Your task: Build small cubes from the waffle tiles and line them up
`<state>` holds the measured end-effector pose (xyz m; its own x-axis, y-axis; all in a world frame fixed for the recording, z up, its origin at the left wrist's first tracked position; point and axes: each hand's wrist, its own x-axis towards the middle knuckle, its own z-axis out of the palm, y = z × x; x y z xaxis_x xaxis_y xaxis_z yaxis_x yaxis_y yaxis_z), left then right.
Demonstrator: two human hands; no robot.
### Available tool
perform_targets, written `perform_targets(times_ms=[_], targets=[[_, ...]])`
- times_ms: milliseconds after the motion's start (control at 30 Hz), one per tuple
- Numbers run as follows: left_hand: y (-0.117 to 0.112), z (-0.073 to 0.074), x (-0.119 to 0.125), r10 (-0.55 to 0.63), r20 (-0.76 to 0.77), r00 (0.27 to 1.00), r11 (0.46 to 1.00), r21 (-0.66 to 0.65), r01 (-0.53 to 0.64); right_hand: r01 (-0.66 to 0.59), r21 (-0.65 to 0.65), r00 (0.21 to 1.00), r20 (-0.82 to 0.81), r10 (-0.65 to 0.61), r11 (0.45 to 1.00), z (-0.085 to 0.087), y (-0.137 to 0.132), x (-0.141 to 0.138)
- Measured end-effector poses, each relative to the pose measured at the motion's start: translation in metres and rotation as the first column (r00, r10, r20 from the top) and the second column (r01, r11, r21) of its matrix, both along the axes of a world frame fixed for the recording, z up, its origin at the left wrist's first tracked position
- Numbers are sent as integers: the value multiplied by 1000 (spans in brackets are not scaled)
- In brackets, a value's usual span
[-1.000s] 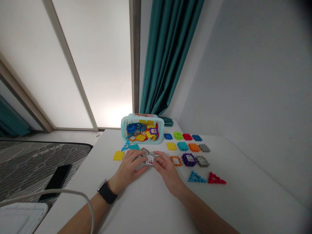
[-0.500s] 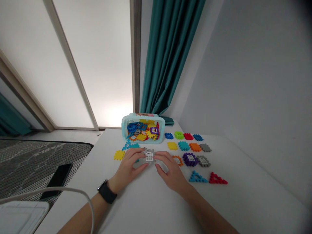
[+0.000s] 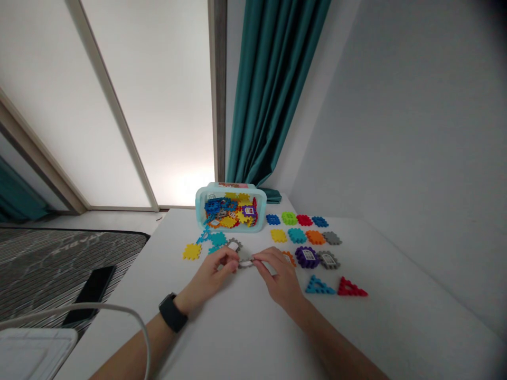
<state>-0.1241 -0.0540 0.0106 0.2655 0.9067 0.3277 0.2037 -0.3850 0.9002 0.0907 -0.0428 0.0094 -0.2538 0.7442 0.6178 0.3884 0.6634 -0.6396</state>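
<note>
you hold a thin grey-and-white plastic piece between your two hands, low over the middle of the white surface, tipped so that mostly its edge shows. your left hand pinches its left end between thumb and curled fingers; your right hand pinches the right end, thumb below and fingertips above. a black smartwatch sits on your left wrist.

just beyond your left fingers lies a grey toothed plastic piece with a white centre, beside a light blue toothed plastic square. a yellow toothed plastic square lies further left, near a light blue plastic triangle by the front of the pale aqua plastic bin. the bin has its open side towards you, with a jumble of coloured pieces inside.

next to your right hand, an orange toothed plastic frame is partly hidden behind your fingers. to its right you have a purple toothed plastic block with a white window, then a grey toothed plastic piece with a white window. nearer you lie a blue plastic triangle and a red plastic triangle, set apart.
</note>
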Motion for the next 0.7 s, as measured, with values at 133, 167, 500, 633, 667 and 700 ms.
perform_targets(times_ms=[133, 167, 500, 633, 667, 700], targets=[[3, -1, 3, -37, 132, 991, 993, -105, 51, 42, -245, 992, -109, -71, 969, 0, 2, -6], [4, 0, 3, -31, 158, 987, 992, -118, 50, 37, -309, 987, -137, -83, 950, -1, 2, -8], [9, -2, 0, -6, 176, 984, 983, -182, 39, -194, -595, 911, -404, -81, 780, -9, -1, -20], [9, -1, -1, -9, 235, 972, 974, -216, 61, -234, -614, 900, -430, -71, 754, -6, -3, -22], [8, 0, -1, -4, 247, 969, 973, -225, 61, -245, -616, 900, -432, -61, 749, -6, -4, -22], [8, 0, -1, 1, 254, 967, 971, -232, 60, -257, -616, 898, -437, -52, 745, -5, -4, -22]])
